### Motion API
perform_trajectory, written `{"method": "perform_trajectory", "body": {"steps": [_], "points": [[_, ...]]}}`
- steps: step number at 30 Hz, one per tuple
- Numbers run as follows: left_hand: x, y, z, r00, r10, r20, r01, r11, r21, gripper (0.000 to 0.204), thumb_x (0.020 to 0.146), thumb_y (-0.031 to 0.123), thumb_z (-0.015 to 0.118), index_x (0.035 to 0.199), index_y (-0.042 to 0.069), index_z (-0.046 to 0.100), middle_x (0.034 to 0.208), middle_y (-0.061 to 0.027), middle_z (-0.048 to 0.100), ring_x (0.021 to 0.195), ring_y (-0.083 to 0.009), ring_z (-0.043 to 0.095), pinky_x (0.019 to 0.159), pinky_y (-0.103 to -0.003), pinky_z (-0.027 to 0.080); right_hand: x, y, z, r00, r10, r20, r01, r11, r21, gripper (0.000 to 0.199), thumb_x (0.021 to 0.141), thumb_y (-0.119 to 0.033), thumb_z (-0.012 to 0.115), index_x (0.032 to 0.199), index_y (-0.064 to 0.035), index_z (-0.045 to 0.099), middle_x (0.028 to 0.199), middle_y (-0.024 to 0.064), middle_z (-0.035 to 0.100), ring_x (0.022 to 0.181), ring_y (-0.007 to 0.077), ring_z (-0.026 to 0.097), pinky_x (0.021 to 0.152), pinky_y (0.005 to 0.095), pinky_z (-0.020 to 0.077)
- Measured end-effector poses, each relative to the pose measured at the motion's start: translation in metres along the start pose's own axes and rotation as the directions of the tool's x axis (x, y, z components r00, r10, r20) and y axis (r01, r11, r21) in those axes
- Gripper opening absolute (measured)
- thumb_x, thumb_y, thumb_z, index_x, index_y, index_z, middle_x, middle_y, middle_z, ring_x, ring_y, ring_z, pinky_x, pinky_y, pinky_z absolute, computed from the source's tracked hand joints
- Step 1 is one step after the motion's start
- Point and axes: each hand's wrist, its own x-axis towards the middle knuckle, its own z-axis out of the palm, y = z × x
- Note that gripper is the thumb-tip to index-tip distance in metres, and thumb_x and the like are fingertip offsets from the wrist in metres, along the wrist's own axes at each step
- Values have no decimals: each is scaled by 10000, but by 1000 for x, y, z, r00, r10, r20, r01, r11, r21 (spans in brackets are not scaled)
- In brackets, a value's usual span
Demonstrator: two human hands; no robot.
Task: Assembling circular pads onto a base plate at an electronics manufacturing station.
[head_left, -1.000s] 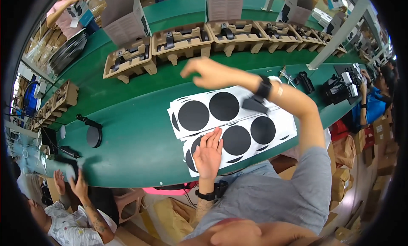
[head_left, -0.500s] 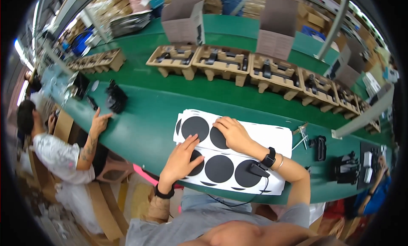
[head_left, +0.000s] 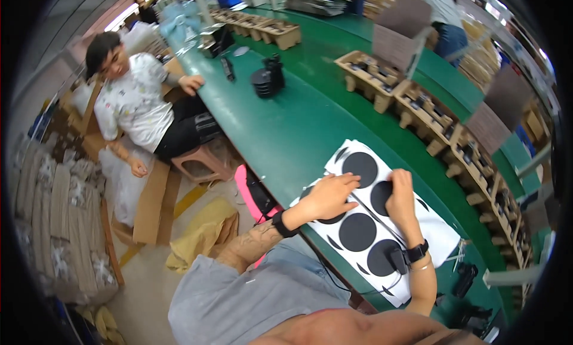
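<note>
In the head view, the white sheets [head_left: 439, 237] with black circles [head_left: 358, 231] lie flat on the green bench [head_left: 256, 139] before me, their long axis slanting from upper left to lower right. My left hand [head_left: 328, 197] rests on them palm down, unclenched. My right hand [head_left: 401, 197] bends its fingers over an upper circle; I can't tell whether it pinches anything. A black wrist device [head_left: 399, 261] covers part of the lowest circle. Tan trays [head_left: 365, 87] line up beyond; black discs [head_left: 262, 85] stand farther left.

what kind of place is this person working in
Likely a factory assembly or packing line: brown molded trays stand in a row along a long green workbench, and a co-worker sits at it.
</note>
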Motion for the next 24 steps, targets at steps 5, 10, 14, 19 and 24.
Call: {"method": "perform_trajectory", "body": {"steps": [5, 10, 14, 19, 24], "points": [[20, 17, 22, 998, 56, 8, -56, 998, 1, 507, 844, 345, 617, 1224, 24, 522, 1375, -103, 470, 1294, -275, 417, 1047, -465, 348, -30, 27, -28, 907, 222, -357, -192, 974, 117, 268, 605, 131, 381, 821, -23, 417, 782, 96, 438, 756, 238, 456, 738, 304, 395], [33, 28, 32, 974, 209, 92, -198, 974, -110, 541, 868, 363, 585, 1254, -5, 493, 1399, -145, 429, 1329, -298, 365, 1075, -501, 302, -63, 83, -68, 557, 682, -474, 205, 440, 874, 132, 909, -165, 415, 797, -99, 437, 763, 20, 462, 757, 150, 473, 732, 295, 420], [-10, 48, -69, 882, 451, 138, -417, 882, -218, 598, 882, 417, 559, 1275, -22, 455, 1382, -181, 425, 1306, -363, 368, 1079, -497, 283, -72, 79, -49, 458, 617, -640, -91, 748, 657, 81, 881, -94, 404, 849, -81, 477, 860, 55, 532, 842, 187, 546, 810, 335, 470], [-37, 112, -179, 835, 550, -7, -536, 817, 214, 378, 771, 267, 629, 986, -44, 647, 1064, -146, 632, 1071, -321, 570, 948, -473, 425, -44, 63, -30, 525, 533, -664, -9, 784, 621, 37, 869, -65, 414, 857, -76, 447, 867, 60, 510, 827, 191, 546, 780, 350, 490], [-7, 111, -144, 724, 585, -365, -369, 776, 512, 155, 787, 84, 547, 809, 3, 677, 995, -110, 651, 1034, -231, 611, 903, -386, 464, -41, 57, -10, 570, 586, -575, 37, 681, 731, 128, 855, -9, 517, 868, -86, 416, 869, 44, 453, 846, 176, 515, 796, 322, 462]]}}
